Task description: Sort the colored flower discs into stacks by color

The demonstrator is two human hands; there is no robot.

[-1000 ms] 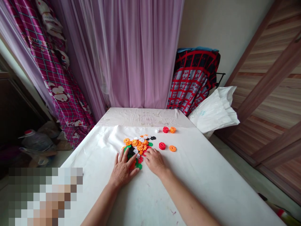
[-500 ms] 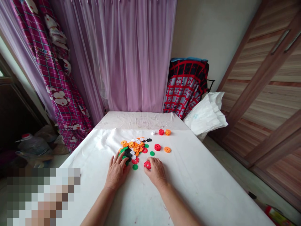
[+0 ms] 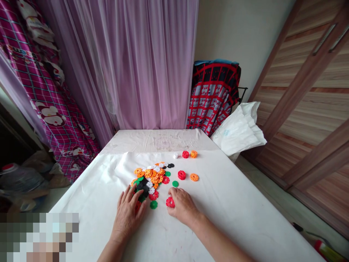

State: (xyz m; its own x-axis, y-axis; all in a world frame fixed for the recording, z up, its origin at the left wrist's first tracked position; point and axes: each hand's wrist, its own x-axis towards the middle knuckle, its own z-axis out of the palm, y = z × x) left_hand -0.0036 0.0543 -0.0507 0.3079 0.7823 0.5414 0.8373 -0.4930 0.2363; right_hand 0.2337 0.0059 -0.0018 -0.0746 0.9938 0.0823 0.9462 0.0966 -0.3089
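Beyond the pile of flower-shaped discs (image 3: 154, 174), past the far end of the table (image 3: 155, 236), hangs a purple curtain (image 3: 155, 72); well left of the pile is a magenta checked cloth (image 3: 65, 122). Beyond the pile to its right are a red-and-black cloth (image 3: 209, 94), a white bag (image 3: 237, 127) and a wooden wardrobe (image 3: 297, 94). Just right of the pile lies a loose green disc (image 3: 175, 184), then a red stack (image 3: 180, 177) and an orange piece (image 3: 192, 178); farther off stand a white piece (image 3: 176, 155), a second red stack (image 3: 185, 157) and an orange stack (image 3: 193, 157). Another green disc (image 3: 153, 205) lies at the pile's near side, between the hands. The left hand (image 3: 127, 211), fingers spread and slightly bent, covers the pile's near left edge. The right hand (image 3: 182, 207), right of the pile's near side, pinches a red disc (image 3: 168, 204) between thumb and fingers; whether others sit behind it I cannot tell.
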